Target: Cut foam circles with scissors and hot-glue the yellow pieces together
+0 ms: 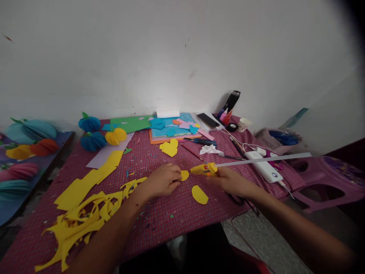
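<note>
My right hand (228,180) is wrapped round a yellow glue gun (204,169), with a long translucent glue stick (265,159) sticking out of its back end. The gun's nozzle points left, close to a small yellow paper piece (184,175). That piece lies under the fingertips of my left hand (164,179), whose fingers are bent and pressed together at its left edge. Another yellow paper piece (200,194), rounded with one straight edge, lies on the cloth below the gun. Further back sits a small pile of yellow cut pieces (169,147).
Yellow paper scraps (82,217) spread over the left of the checked tablecloth (171,213). Folded paper pumpkins (92,141) stand at the back left. Scissors (201,141), crumpled tissue (210,149), a phone (208,120), a paper cup (243,124) and a power strip (264,166) with cables lie behind and right.
</note>
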Demonstrator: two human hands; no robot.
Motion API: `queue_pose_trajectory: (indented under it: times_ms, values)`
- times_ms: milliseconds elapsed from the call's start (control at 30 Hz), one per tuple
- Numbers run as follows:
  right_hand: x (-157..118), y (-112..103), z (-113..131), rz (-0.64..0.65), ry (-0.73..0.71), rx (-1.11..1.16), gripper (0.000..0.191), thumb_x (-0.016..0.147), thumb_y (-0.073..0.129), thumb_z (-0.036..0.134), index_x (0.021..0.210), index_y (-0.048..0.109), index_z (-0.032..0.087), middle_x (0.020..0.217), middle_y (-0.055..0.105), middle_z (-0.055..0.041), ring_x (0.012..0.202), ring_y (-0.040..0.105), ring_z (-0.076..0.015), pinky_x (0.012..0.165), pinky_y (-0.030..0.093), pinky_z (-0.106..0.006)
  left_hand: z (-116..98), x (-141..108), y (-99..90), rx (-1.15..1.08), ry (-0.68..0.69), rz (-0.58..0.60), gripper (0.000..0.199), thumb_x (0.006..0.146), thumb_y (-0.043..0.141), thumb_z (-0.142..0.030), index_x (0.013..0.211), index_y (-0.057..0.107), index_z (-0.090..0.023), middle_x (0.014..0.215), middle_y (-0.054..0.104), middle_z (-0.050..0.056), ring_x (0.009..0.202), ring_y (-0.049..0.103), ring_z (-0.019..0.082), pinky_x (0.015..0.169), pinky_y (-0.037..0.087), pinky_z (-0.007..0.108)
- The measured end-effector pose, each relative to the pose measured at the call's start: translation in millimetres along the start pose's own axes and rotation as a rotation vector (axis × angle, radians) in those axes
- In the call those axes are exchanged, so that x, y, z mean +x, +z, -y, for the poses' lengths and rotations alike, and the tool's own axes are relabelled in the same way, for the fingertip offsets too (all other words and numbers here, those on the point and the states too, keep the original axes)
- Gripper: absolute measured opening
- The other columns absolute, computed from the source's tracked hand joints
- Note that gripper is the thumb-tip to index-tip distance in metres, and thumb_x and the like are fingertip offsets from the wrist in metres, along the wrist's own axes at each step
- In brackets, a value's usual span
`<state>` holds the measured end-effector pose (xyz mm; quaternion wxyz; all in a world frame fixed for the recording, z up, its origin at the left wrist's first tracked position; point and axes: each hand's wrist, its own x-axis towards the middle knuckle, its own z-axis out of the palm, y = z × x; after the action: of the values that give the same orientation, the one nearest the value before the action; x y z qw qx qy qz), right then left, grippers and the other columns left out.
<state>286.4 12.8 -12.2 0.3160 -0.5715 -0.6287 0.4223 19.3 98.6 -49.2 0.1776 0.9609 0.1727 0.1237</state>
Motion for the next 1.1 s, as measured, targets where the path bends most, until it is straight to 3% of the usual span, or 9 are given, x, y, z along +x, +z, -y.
queue_pose_trajectory:
  times_ms: [267,433,633,933,1100]
  values:
    - [5.8,3.3,7.1,0.089,-0.014,-0.110,0.028,0.079,0.060,0.021,0.103,0.075,0.023,0.084,0.073,0.0000,0.067,0.061,-0.0187,0.060,0.046,-0.027,0.5,1.0,-0.2,-0.003,0.001,-0.002,0.018,0.092,0.052,-0.022,0.097,0.069,-0.019,0.103,0.065,0.007,0.099,0.059,0.021,0.093,0.042,0.037]
    - [8.6,5.6,7.7,0.092,-0.052,-0.113,0.031,0.080,0.059,0.019,0.106,0.075,0.023,0.081,0.073,0.0003,0.069,0.064,-0.0196,0.065,0.050,-0.029,1.4,0.7,1.2,-0.002,0.004,-0.005,0.017,0.092,0.053,-0.022,0.096,0.069,-0.019,0.103,0.065,0.006,0.098,0.059,0.021,0.091,0.042,0.036]
    - [9.9,6.0,6.4,0.123,-0.066,-0.127,0.037,0.082,0.056,0.018,0.115,0.072,0.025,0.095,0.075,-0.0004,0.079,0.067,-0.0215,0.073,0.052,-0.032,1.7,0.5,0.8,-0.009,0.003,-0.009,0.017,0.091,0.053,-0.021,0.096,0.069,-0.020,0.103,0.065,0.006,0.097,0.059,0.021,0.091,0.042,0.036]
    - [6.1,4.3,5.8,0.114,-0.043,-0.144,0.029,0.078,0.057,0.016,0.101,0.075,0.022,0.083,0.073,0.0010,0.065,0.061,-0.0162,0.059,0.046,-0.025,2.5,0.2,1.7,-0.033,-0.001,-0.017,0.019,0.091,0.054,-0.022,0.100,0.070,-0.020,0.103,0.065,0.007,0.098,0.058,0.021,0.093,0.042,0.038]
    - [3.2,4.8,4.1,0.133,-0.051,-0.146,0.028,0.082,0.057,0.017,0.103,0.074,0.021,0.087,0.073,-0.0001,0.070,0.062,-0.0177,0.061,0.046,-0.026,3.4,-0.2,2.1,-0.032,-0.002,-0.016,0.019,0.090,0.054,-0.022,0.100,0.070,-0.020,0.104,0.065,0.007,0.099,0.058,0.022,0.093,0.042,0.038]
